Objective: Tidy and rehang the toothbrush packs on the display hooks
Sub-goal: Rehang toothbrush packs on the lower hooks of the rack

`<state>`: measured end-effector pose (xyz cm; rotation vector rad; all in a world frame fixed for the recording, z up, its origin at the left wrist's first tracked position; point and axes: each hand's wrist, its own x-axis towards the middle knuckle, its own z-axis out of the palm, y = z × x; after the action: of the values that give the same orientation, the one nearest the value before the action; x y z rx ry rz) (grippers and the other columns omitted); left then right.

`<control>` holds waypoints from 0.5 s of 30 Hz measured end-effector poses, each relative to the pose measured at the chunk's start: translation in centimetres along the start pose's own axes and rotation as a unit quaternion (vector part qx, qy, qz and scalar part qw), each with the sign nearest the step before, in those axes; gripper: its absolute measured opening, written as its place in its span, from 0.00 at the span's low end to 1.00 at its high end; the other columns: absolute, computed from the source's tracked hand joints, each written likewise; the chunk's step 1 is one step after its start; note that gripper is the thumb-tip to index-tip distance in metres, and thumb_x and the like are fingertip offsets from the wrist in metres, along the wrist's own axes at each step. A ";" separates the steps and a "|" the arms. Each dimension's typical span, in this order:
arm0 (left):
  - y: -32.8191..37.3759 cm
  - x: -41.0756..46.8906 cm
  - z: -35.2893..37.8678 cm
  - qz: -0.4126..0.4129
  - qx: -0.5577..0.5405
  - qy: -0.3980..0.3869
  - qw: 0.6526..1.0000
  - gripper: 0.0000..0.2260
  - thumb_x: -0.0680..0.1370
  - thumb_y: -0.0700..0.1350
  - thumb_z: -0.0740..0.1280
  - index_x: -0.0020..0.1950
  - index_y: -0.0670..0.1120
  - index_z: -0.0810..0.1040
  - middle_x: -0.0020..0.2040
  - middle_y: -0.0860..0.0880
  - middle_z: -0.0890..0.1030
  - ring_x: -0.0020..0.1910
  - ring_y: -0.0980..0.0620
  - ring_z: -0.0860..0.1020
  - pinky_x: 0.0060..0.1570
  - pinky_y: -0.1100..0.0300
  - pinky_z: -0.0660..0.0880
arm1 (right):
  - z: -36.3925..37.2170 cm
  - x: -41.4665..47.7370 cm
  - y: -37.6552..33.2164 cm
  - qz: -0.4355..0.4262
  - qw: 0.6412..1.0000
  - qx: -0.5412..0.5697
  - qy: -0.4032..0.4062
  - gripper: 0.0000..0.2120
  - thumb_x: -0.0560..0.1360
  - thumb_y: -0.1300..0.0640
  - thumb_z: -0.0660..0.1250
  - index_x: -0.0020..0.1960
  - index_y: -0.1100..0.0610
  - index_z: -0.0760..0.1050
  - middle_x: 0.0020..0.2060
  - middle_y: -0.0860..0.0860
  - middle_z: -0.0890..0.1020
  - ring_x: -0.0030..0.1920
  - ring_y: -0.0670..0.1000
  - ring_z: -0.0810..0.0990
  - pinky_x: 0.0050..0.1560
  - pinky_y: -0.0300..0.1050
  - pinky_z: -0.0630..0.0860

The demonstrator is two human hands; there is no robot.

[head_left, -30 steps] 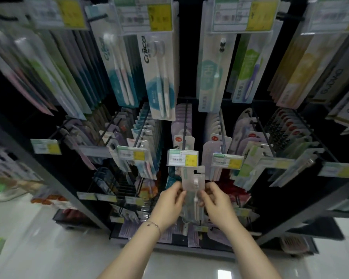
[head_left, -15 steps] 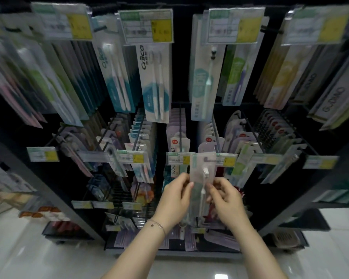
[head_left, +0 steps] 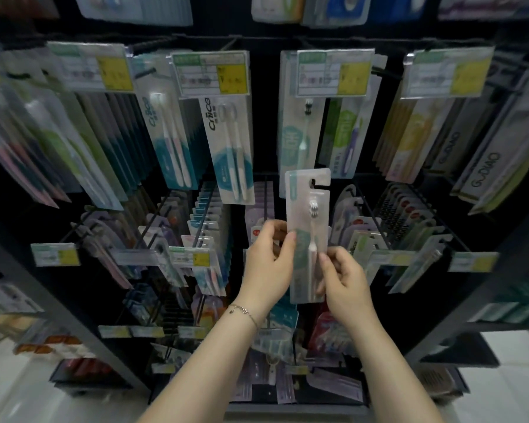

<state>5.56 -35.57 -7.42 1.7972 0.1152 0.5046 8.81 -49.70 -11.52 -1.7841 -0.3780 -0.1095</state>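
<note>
**Pack upright, hang hole above both hands**

Starting at the left, our left hand (head_left: 268, 257) pinches the left edge of the toothbrush pack (head_left: 307, 215) about halfway up, with the thumb tip on the front face and the fingers curled behind. The pack stands upright between the two hands, in front of the middle row of the rack. Its long axis is vertical and the brush head is uppermost. Its hang hole (head_left: 313, 182) sits at the very top, well above every fingertip, and its slot opens toward the right edge (so a hook would enter sideways, we judge). Further right, our right hand (head_left: 345, 279) pinches the pack's right edge lower down, fingers curled round it. The left hand is therefore the nearer to the hole. An upper-row pack (head_left: 298, 138) hangs just above the top edge; we cannot tell which hook is meant.

Half a second ago the pack's top stood level with the middle-row price labels (head_left: 193, 258). Now it is higher and reaches the foot of the upper row. Both hands keep their grips, and our view has tilted upward.
</note>
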 end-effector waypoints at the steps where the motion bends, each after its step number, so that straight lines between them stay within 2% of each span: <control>1: 0.2 0.1 0.1 -0.003 -0.007 -0.001 1.000 0.03 0.83 0.48 0.64 0.55 0.51 0.76 0.48 0.54 0.82 0.46 0.56 0.81 0.48 0.54 0.81 | -0.1 0.5 -0.4 -0.009 1.000 -0.001 0.003 0.08 0.82 0.54 0.60 0.46 0.50 0.75 0.29 0.45 0.77 0.30 0.49 0.76 0.32 0.46 0.73; 5: 0.6 0.2 0.3 0.010 -0.002 0.002 1.000 0.03 0.83 0.46 0.64 0.55 0.52 0.77 0.48 0.56 0.82 0.47 0.57 0.80 0.49 0.59 0.79 | -0.3 2.6 -1.9 -0.041 0.999 -0.007 0.023 0.07 0.81 0.54 0.61 0.45 0.47 0.75 0.31 0.43 0.77 0.30 0.46 0.75 0.33 0.43 0.71; 9: 0.4 1.3 0.5 0.004 0.000 0.017 1.000 0.03 0.83 0.45 0.64 0.53 0.51 0.77 0.47 0.55 0.82 0.46 0.56 0.80 0.50 0.52 0.80 | -0.3 4.7 -3.0 -0.067 0.997 -0.018 0.033 0.06 0.81 0.54 0.63 0.46 0.48 0.77 0.32 0.43 0.79 0.30 0.44 0.76 0.33 0.42 0.71; 12: 0.5 2.6 0.4 0.010 -0.016 0.030 0.999 0.03 0.83 0.46 0.64 0.52 0.52 0.78 0.45 0.54 0.82 0.43 0.53 0.81 0.46 0.47 0.80 | -0.3 6.1 -4.2 -0.085 0.995 -0.024 0.039 0.06 0.81 0.54 0.63 0.48 0.49 0.78 0.35 0.43 0.81 0.34 0.44 0.79 0.35 0.40 0.72; 15: 1.2 3.8 0.2 0.020 -0.046 0.038 0.998 0.04 0.83 0.45 0.64 0.52 0.53 0.78 0.44 0.57 0.82 0.39 0.58 0.79 0.42 0.56 0.76 | -0.1 7.3 -5.4 -0.097 0.994 -0.030 0.050 0.07 0.81 0.54 0.63 0.48 0.50 0.79 0.38 0.46 0.82 0.39 0.45 0.81 0.40 0.44 0.77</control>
<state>8.87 -34.77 -5.29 1.6940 0.1072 0.5985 14.02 -47.31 -4.48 -1.7911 -0.4795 -0.3490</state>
